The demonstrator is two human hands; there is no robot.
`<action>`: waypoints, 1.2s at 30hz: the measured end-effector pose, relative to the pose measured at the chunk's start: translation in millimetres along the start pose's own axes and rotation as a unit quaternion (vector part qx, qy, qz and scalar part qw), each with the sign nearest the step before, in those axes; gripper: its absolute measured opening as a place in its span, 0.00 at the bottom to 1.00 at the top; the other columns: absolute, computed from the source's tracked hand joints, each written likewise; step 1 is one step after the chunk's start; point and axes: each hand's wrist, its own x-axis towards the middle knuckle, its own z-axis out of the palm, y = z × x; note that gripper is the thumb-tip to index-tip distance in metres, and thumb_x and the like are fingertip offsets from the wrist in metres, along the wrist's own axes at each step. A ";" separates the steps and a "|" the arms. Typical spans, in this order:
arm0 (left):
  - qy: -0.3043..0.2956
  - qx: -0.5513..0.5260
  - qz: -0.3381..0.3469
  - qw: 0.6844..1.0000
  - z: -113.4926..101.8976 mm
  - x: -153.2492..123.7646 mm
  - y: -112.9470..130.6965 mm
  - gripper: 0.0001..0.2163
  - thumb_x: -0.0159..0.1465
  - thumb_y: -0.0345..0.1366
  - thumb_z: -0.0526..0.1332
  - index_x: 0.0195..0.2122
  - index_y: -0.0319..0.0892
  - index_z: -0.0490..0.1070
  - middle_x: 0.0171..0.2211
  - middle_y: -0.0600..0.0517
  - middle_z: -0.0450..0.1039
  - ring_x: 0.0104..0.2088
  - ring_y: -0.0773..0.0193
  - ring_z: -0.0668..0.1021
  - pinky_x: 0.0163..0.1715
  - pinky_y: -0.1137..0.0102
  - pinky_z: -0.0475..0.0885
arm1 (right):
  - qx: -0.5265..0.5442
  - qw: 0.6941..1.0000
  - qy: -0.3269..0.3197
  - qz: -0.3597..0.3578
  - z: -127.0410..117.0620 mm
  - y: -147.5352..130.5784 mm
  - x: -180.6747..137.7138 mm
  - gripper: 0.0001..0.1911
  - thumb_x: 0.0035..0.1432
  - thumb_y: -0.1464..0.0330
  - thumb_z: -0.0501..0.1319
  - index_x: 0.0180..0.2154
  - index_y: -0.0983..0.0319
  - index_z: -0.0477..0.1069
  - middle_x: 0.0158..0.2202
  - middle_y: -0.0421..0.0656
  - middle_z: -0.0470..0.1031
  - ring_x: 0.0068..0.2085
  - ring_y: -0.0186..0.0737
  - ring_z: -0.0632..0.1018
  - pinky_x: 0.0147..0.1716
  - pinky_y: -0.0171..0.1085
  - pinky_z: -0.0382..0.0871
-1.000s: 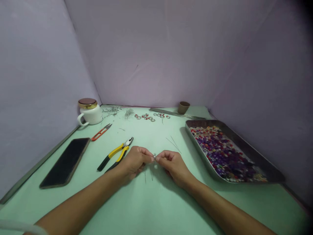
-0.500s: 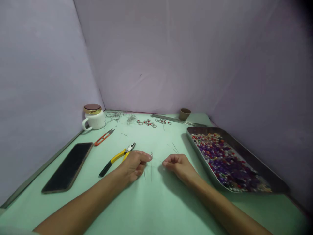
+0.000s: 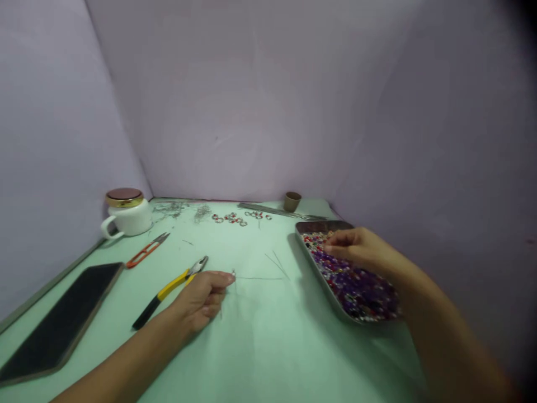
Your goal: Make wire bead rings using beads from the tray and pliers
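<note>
My left hand [image 3: 201, 302] is closed in a pinch on a thin wire [image 3: 260, 278], which sticks out to the right above the table. Small clear beads [image 3: 233, 272] show at the fingertips, and fine wire ends hang below them, blurred. My right hand [image 3: 367, 252] reaches over the metal tray [image 3: 314, 266], its fingers curled together at the loose red, purple and clear beads [image 3: 352, 288]. Whether a bead is between those fingertips cannot be made out. Yellow-and-black pliers [image 3: 170, 286] lie just beyond my left hand.
A phone [image 3: 62, 319], orange thread snips [image 3: 145, 252] and a lidded white mug [image 3: 132, 218] stand at the left. Beaded rings [image 3: 235, 219], wire scraps [image 3: 170, 209], straight wires [image 3: 268, 210] and a brown cup [image 3: 292, 201] lie farther back. Two short wires [image 3: 277, 264] rest mid-table.
My right hand has left the wire's side and moved right to the beads in the tray. My left hand keeps its pinch. The view has turned right, so everything appears farther left.
</note>
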 end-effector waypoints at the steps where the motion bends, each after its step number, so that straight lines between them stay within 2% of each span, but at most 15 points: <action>1: -0.003 0.004 -0.004 1.000 -0.4 0.1 0.1 0.11 0.46 0.30 0.63 0.21 0.41 0.57 0.12 0.65 0.42 0.12 0.80 0.45 0.10 0.80 0.37 | -0.025 0.999 0.031 0.012 -10.9 11.1 2.6 0.09 0.44 0.64 0.58 0.26 0.62 0.73 0.18 0.38 0.68 0.20 0.32 0.66 0.20 0.31 0.56; 3: -0.008 0.006 -0.002 1.000 -0.9 0.7 0.3 0.13 0.45 0.30 0.63 0.21 0.41 0.56 0.13 0.65 0.42 0.12 0.80 0.45 0.10 0.80 0.37 | -0.075 0.995 0.059 0.043 -29.1 32.5 7.0 0.09 0.44 0.67 0.59 0.28 0.61 0.75 0.22 0.40 0.72 0.23 0.34 0.70 0.23 0.31 0.59; 5: -0.010 0.009 -0.012 1.000 -0.6 1.4 0.7 0.13 0.45 0.30 0.64 0.21 0.41 0.56 0.13 0.65 0.42 0.12 0.80 0.45 0.09 0.81 0.38 | -0.115 0.988 0.057 0.090 -40.4 49.7 10.5 0.09 0.43 0.70 0.59 0.30 0.61 0.75 0.24 0.41 0.75 0.26 0.36 0.72 0.25 0.32 0.61; 9: -0.002 0.009 -0.008 1.000 1.5 1.5 1.4 0.12 0.46 0.31 0.65 0.22 0.41 0.58 0.14 0.65 0.42 0.12 0.81 0.46 0.08 0.82 0.40 | -0.183 0.971 0.029 0.152 -42.3 66.0 17.9 0.10 0.42 0.73 0.59 0.30 0.60 0.76 0.27 0.42 0.76 0.29 0.37 0.74 0.27 0.31 0.62; 15: 0.009 0.003 -0.007 1.000 0.8 2.0 0.2 0.10 0.47 0.29 0.64 0.22 0.40 0.59 0.14 0.64 0.43 0.12 0.81 0.47 0.07 0.83 0.42 | -0.194 0.971 -0.019 0.142 -28.5 69.7 26.6 0.09 0.40 0.74 0.61 0.28 0.61 0.76 0.24 0.41 0.75 0.26 0.35 0.73 0.23 0.29 0.61; 21: 0.010 0.000 -0.008 1.000 -1.2 4.3 -0.4 0.09 0.48 0.28 0.63 0.21 0.40 0.59 0.14 0.64 0.43 0.11 0.80 0.47 0.06 0.83 0.44 | -0.202 0.969 -0.071 0.123 -24.9 73.0 26.3 0.08 0.37 0.76 0.60 0.24 0.63 0.75 0.21 0.41 0.73 0.23 0.33 0.71 0.20 0.29 0.59; 27: 0.002 0.001 -0.016 1.000 -1.4 5.2 -0.4 0.10 0.48 0.29 0.63 0.20 0.40 0.59 0.14 0.64 0.42 0.11 0.80 0.47 0.06 0.83 0.44 | -0.219 0.958 -0.124 0.138 -19.6 78.2 28.7 0.08 0.34 0.76 0.61 0.24 0.63 0.73 0.19 0.39 0.71 0.21 0.33 0.69 0.19 0.30 0.58; 36: 0.012 0.008 -0.017 1.000 -1.3 4.5 -0.7 0.09 0.48 0.28 0.63 0.21 0.39 0.61 0.15 0.63 0.43 0.11 0.80 0.47 0.05 0.83 0.45 | -0.242 0.950 -0.137 0.145 -22.4 79.3 23.0 0.07 0.33 0.78 0.59 0.21 0.64 0.71 0.19 0.39 0.69 0.21 0.32 0.68 0.19 0.30 0.59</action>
